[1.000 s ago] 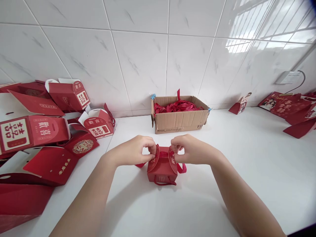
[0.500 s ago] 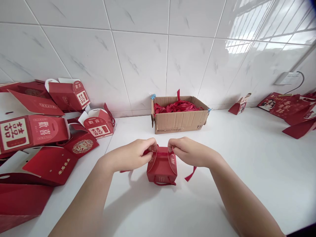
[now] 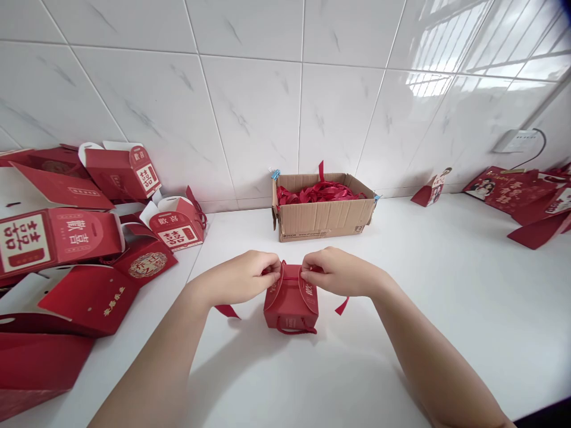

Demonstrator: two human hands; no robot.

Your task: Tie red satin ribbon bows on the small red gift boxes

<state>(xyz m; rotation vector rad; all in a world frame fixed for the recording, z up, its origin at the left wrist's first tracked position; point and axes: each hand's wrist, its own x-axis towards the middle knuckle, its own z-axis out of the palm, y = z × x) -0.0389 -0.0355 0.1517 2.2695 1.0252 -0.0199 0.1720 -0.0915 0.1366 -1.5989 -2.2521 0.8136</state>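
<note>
A small red gift box (image 3: 291, 303) stands on the white table in front of me, with a twisted red cord handle (image 3: 295, 330) hanging on its near side. A red ribbon (image 3: 292, 276) crosses its top between the two rounded side flaps. My left hand (image 3: 256, 273) pinches the ribbon at the left flap, and one loose tail hangs out beneath it. At the right flap my right hand (image 3: 325, 272) pinches the ribbon too, its other tail showing below the wrist. The fingertips partly hide where the ribbon meets the flaps.
A cardboard box (image 3: 328, 219) filled with red ribbons sits behind, against the tiled wall. Several red gift boxes (image 3: 173, 223) crowd the left side. Farther right are a small red box (image 3: 430, 189), more red packages (image 3: 504, 187) and a white wall socket (image 3: 516, 141).
My hands have shifted very slightly, still gripping the ribbon at both flaps. The ribbon lies closer across the box top. Its left tail shows more, its right tail less.
</note>
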